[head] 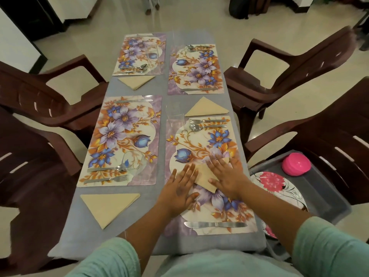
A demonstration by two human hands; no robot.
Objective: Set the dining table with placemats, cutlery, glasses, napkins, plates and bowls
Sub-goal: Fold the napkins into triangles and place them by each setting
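We are on the napkins. Both our hands lie flat with straight fingers on the fourth napkin (205, 174), gripping nothing: the left hand (180, 188) presses its near-left part, the right hand (225, 172) its far-right part, as if creasing a fold. It rests on the placemat (201, 140) by the table's (89, 232) near right corner, between the fork and spoon at the mat's far edge and the knife (215, 224) at its near edge. Three folded napkins already lie beside other mats. Next, we judge, this one wants moving off the mat onto the cloth; plates (273, 182) and a pink bowl (296, 164) wait in the grey tray (327, 198) just off the right edge.
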